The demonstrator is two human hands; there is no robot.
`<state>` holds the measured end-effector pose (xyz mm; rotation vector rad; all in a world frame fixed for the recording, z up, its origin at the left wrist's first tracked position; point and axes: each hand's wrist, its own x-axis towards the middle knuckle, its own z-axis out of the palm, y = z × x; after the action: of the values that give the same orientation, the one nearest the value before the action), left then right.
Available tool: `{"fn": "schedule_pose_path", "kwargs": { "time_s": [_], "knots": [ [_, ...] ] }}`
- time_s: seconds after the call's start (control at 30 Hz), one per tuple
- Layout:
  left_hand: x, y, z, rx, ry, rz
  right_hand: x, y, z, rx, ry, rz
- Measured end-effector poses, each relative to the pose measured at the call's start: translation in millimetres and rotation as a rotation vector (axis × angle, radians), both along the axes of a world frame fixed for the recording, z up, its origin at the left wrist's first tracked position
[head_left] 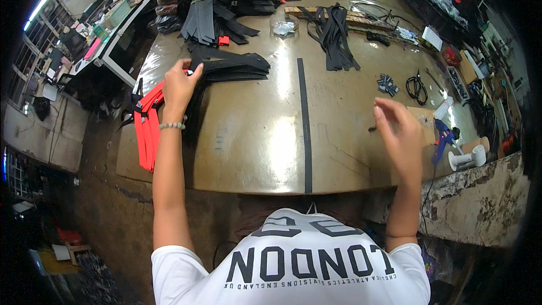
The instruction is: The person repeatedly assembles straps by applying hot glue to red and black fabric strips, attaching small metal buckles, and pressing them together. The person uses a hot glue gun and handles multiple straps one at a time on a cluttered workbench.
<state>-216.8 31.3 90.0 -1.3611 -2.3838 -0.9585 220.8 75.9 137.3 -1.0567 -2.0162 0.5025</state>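
Table (254, 135) space is being taken up mostly by strips: one broad, glossy brown top is being shown, with one long black strip (305, 124) laid straight down its middle toward the near edge. One tall heap of black strips (217, 0) is being seen at the far left, and one looser bundle of black straps (334, 36) is lying far right of centre. One flat stack of black strips (231, 68) is lying at the left, fanned slightly, thin and matte, with pointed ends. Beside it, one bunch of red strips (148, 130) is hanging over the table's left edge; the number in it cannot be counted.

The left hand (179, 87) is being held over the near end of the flat stack, fingers curled and thumb pinched onto a black strip end. The right hand (398, 130) is being raised above the table's right side, fingers half open and spread, nothing held.

One pair of scissors (416, 86), one glue gun (443, 138) and one small pile of black clips (387, 85) are lying at the right.
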Motion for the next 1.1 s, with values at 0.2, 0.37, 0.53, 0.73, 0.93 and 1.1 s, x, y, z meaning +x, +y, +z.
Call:
{"fn": "schedule_pose_path", "kwargs": {
  "time_s": [0.2,0.37,0.53,0.73,0.93,1.1],
  "knots": [
    [138,-28,77,0.406,0.074,-0.576,-60,12,22,0.516,0.213,0.181],
    [175,-45,66,0.332,-0.318,-0.690,-68,0,1,-0.130,0.388,0.335],
    [191,-35,-20,-0.117,-0.822,-0.431,-67,6,-73,-0.487,0.110,0.218],
    [205,-39,-83,-0.134,-0.603,-0.394,-60,-5,-135,-0.368,0.016,0.132],
    [210,-37,-81,-0.179,-0.517,-0.342,-60,-7,-140,-0.287,0.014,0.118],
    [213,-37,-81,-0.148,-0.442,-0.331,-65,-6,-139,-0.206,-0.088,0.097]
  ]
}}
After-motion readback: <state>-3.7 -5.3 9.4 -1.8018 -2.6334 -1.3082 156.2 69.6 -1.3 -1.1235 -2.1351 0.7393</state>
